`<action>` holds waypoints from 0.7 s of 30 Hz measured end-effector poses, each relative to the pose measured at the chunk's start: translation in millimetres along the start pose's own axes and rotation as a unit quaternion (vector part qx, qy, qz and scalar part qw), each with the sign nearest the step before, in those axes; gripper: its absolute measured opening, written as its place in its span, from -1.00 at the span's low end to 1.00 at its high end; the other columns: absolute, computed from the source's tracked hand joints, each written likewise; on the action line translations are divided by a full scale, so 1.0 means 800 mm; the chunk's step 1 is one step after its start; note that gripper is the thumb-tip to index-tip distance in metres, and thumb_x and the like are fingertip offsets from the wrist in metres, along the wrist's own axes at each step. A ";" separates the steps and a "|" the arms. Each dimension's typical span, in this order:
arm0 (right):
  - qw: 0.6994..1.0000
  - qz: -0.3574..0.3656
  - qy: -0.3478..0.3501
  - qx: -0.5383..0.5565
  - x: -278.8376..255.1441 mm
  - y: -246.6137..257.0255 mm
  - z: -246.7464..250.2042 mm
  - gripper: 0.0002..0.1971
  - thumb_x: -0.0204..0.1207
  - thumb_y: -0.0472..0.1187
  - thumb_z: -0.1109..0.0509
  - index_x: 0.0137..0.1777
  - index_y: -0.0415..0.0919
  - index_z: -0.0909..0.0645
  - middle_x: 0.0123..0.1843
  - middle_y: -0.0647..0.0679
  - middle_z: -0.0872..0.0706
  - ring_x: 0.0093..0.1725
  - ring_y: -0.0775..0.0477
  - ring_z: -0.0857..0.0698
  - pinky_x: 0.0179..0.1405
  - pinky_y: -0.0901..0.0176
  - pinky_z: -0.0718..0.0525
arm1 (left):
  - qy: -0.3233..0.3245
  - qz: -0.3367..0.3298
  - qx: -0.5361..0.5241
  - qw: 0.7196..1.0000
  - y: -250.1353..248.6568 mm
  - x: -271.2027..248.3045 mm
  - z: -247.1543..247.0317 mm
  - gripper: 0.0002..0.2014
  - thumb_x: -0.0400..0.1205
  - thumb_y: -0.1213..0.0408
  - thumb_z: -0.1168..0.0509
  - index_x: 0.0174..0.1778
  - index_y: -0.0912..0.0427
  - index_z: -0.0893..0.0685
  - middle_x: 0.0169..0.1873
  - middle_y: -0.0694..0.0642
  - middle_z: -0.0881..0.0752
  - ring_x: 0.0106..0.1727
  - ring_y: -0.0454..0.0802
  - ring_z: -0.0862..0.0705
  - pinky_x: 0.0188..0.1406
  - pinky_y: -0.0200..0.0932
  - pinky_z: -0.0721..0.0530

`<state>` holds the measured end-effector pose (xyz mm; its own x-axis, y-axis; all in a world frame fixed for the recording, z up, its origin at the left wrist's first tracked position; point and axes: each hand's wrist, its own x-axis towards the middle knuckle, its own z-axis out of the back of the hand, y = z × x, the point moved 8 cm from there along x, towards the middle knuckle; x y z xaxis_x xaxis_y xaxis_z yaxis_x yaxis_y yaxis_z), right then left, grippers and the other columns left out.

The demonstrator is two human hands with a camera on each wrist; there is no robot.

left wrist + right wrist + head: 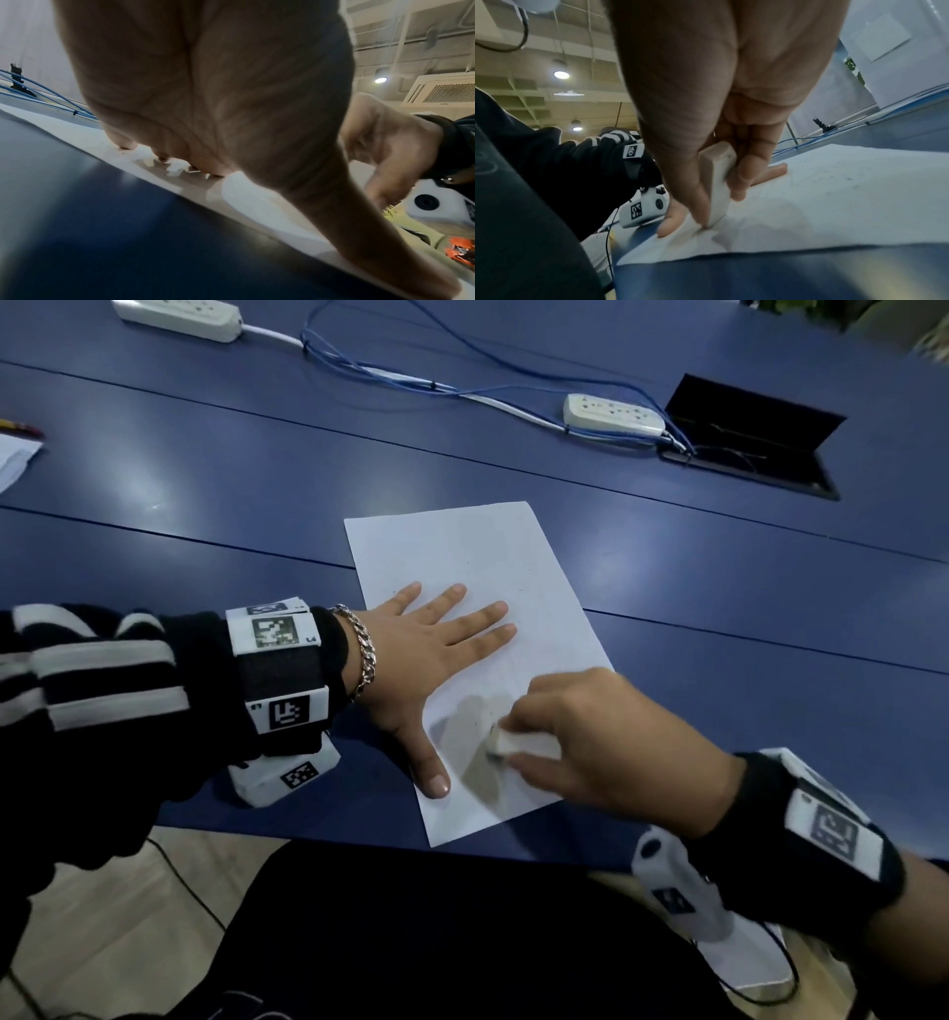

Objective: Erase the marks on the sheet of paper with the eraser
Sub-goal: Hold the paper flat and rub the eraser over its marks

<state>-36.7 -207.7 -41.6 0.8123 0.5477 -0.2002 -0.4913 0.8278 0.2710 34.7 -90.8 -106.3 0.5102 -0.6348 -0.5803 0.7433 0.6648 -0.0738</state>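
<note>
A white sheet of paper point(477, 567) lies on the blue table point(205, 469), its near corner close to the table's front edge. My left hand point(436, 639) lies flat on the sheet's left half, fingers spread, thumb at the paper's left edge. My right hand point(580, 742) pinches a white block eraser point(506, 742) between thumb and fingers, its tip down on the lower part of the sheet. In the right wrist view the eraser point(718, 186) stands tilted on the paper point(834, 192). Faint grey marks show near the eraser tip. The left wrist view shows my flat left hand point(205, 91).
Two white power strips point(613, 414) point(177, 315) with blue cables point(390, 377) lie at the back of the table. An open black cable hatch point(750, 439) sits at the back right. Another paper and a pencil point(20, 428) lie at the far left edge.
</note>
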 end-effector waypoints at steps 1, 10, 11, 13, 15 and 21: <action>1.000 0.003 0.023 0.016 -0.011 0.004 -0.006 -0.73 0.55 0.15 -0.40 0.06 0.01 -0.75 -0.14 0.10 -0.68 -0.13 0.02 -0.68 -0.09 0.05 -0.68 | 0.001 -0.001 0.000 1.000 0.000 0.000 0.000 0.68 0.01 -0.78 -0.40 0.69 -0.19 0.65 0.69 -0.21 0.64 0.75 0.16 0.58 0.75 0.47 0.34; 0.989 -0.113 -0.051 0.079 -0.080 -0.046 0.008 -0.74 0.53 0.10 -0.48 0.20 0.18 -0.75 0.02 0.35 -0.74 -0.02 0.32 -0.68 -0.03 0.48 -0.58 | -0.017 -0.060 -0.037 0.997 0.016 -0.010 0.016 0.52 0.15 -0.70 -0.42 0.66 -0.37 0.62 0.69 -0.18 0.65 0.72 0.08 0.63 0.72 0.26 0.50; 0.987 -0.122 -0.059 0.086 -0.084 -0.048 0.009 -0.75 0.53 0.09 -0.49 0.19 0.19 -0.75 0.01 0.37 -0.74 -0.03 0.33 -0.69 -0.05 0.52 -0.56 | -0.027 -0.064 -0.040 0.997 0.026 -0.014 0.023 0.45 0.23 -0.67 -0.41 0.70 -0.39 0.56 0.70 -0.17 0.63 0.72 0.06 0.62 0.72 0.22 0.50; 0.981 -0.141 -0.086 0.100 -0.092 -0.053 0.018 -0.77 0.52 0.06 -0.52 0.17 0.19 -0.75 -0.03 0.39 -0.73 -0.07 0.33 -0.70 -0.10 0.54 -0.55 | -0.041 -0.071 -0.055 0.995 0.044 -0.022 0.032 0.23 0.48 -0.49 -0.42 0.75 -0.42 0.42 0.74 -0.18 0.56 0.75 0.02 0.56 0.76 0.15 0.44; 0.976 -0.154 -0.106 0.109 -0.097 -0.054 0.027 -0.78 0.52 0.06 -0.53 0.16 0.20 -0.75 -0.04 0.39 -0.73 -0.09 0.28 -0.71 -0.10 0.47 -0.59 | -0.041 -0.085 -0.082 0.992 0.053 -0.028 0.031 0.03 0.69 -0.18 -0.42 0.78 -0.44 0.30 0.77 -0.25 0.46 0.79 -0.08 0.47 0.81 0.10 0.36; 0.987 -0.126 -0.055 0.081 -0.078 -0.039 -0.003 -0.76 0.54 0.08 -0.46 0.18 0.17 -0.74 0.00 0.30 -0.72 -0.03 0.22 -0.70 -0.02 0.21 -0.69 | -0.023 -0.066 -0.057 0.996 0.044 -0.034 0.012 -0.19 0.83 -0.06 -0.19 0.79 -0.40 0.29 0.77 -0.35 0.39 0.82 -0.17 0.36 0.84 0.11 0.25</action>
<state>-72.7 -267.6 -39.8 0.9361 0.3027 -0.1790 -0.2199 0.9011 0.3737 51.2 -54.2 -85.5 0.4326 -0.7351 -0.5220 0.7528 0.6131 -0.2394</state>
